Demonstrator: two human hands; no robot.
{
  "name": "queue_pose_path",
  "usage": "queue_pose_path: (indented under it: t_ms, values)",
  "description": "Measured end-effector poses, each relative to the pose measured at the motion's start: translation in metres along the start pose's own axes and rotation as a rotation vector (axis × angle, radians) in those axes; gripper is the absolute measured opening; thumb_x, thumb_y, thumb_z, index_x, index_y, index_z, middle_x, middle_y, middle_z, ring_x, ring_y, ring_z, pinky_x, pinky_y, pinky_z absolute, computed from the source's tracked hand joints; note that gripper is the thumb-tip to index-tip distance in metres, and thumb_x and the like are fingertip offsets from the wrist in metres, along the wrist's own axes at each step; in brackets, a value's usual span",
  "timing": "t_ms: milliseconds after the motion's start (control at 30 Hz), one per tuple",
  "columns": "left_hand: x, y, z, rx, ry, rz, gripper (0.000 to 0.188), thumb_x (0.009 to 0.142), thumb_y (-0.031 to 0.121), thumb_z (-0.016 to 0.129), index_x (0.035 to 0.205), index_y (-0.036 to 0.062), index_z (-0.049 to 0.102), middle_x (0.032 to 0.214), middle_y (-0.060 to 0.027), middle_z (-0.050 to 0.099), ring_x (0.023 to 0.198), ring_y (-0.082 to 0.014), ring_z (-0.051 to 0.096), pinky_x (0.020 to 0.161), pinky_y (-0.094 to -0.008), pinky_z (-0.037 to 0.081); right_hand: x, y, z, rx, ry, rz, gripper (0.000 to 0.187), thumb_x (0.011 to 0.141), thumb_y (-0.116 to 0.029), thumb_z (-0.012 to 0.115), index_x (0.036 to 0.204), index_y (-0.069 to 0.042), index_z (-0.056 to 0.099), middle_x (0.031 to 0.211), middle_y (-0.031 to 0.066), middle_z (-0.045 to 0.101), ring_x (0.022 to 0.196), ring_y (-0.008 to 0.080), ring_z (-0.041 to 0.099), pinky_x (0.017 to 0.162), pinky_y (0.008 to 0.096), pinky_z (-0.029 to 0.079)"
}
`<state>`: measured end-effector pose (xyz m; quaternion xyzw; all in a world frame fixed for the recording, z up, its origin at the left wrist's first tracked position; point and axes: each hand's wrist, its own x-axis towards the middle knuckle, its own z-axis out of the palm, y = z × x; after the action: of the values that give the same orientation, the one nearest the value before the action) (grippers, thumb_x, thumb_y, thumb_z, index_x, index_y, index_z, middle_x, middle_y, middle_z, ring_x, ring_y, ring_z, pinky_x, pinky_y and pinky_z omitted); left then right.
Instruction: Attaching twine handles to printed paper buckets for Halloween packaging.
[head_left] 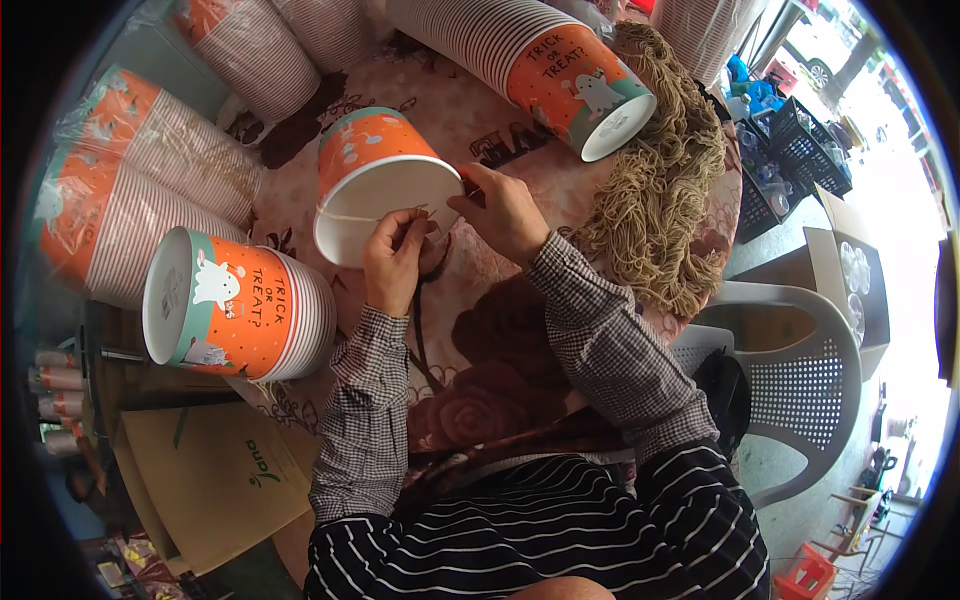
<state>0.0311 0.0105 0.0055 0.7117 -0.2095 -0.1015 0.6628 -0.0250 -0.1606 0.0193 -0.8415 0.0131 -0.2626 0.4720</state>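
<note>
An orange and green paper bucket (372, 143) lies on its side on the table, its white open mouth turned toward me. A pale string (350, 217) runs across that mouth to the fingers of my left hand (393, 262), which pinch its end between thumb and forefinger. At the right side of the mouth my right hand (508, 212) is closed, thumb and forefinger on the bucket's rim. A small end of string sticks out beside the left fingertips. To the left lies a nested stack of similar buckets (262, 315), printed with a white ghost.
A long nested bucket stack (560, 80) lies at the back, beside a heap of tan strings (660, 190). Plastic-wrapped bucket stacks (150, 200) crowd the left. A flowered cloth (490, 330) covers the table. A grey plastic chair (800, 390) stands right, a cardboard box (210, 480) lower left.
</note>
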Motion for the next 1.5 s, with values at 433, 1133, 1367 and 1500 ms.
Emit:
queue_pose_path:
  t_ms: [433,1133,1367,1500]
  values:
    - [-0.01,0.027,0.011,-0.078,0.134,0.15,0.012,0.09,0.011,0.06,0.094,0.0008,0.063,0.079,-0.0033,0.064,0.067,-0.0081,0.056,0.064,-0.0222,0.046,-0.005,-0.045,-0.009,0.062,0.099,-0.06,0.016,0.091,-0.013,0.058,0.092,0.002,0.065,0.072,0.0053,0.064,0.06,0.0068,0.057,0.055,0.0233,0.048]
    - [-0.005,0.004,0.002,-0.171,-0.003,-0.046,0.01,0.095,0.007,0.054,0.097,-0.0008,0.06,0.085,-0.0037,0.064,0.073,-0.008,0.06,0.066,-0.0209,0.05,-0.014,-0.021,0.006,-0.461,-0.054,0.051,0.025,0.086,-0.011,0.056,0.109,-0.004,0.063,0.084,0.0186,0.066,0.077,0.0331,0.065,0.069,0.0382,0.053]
    - [-0.002,0.0,-0.001,-0.225,-0.048,0.024,0.011,0.096,0.01,0.053,0.099,0.002,0.06,0.084,-0.0022,0.064,0.075,-0.0078,0.06,0.069,-0.021,0.049,-0.007,0.006,0.009,-0.038,-0.01,0.002,0.025,0.083,-0.011,0.061,0.106,-0.003,0.066,0.083,0.0129,0.07,0.065,0.0199,0.065,0.063,0.0316,0.052]
    - [0.0,-0.003,-0.009,-0.429,-0.074,-0.086,0.01,0.096,0.01,0.053,0.1,0.0029,0.06,0.084,-0.0018,0.064,0.075,-0.0077,0.059,0.07,-0.0212,0.049,-0.003,0.0,0.002,0.183,-0.109,0.094,0.022,0.085,-0.013,0.062,0.104,-0.001,0.067,0.077,0.0052,0.067,0.061,0.008,0.059,0.053,0.0234,0.048]
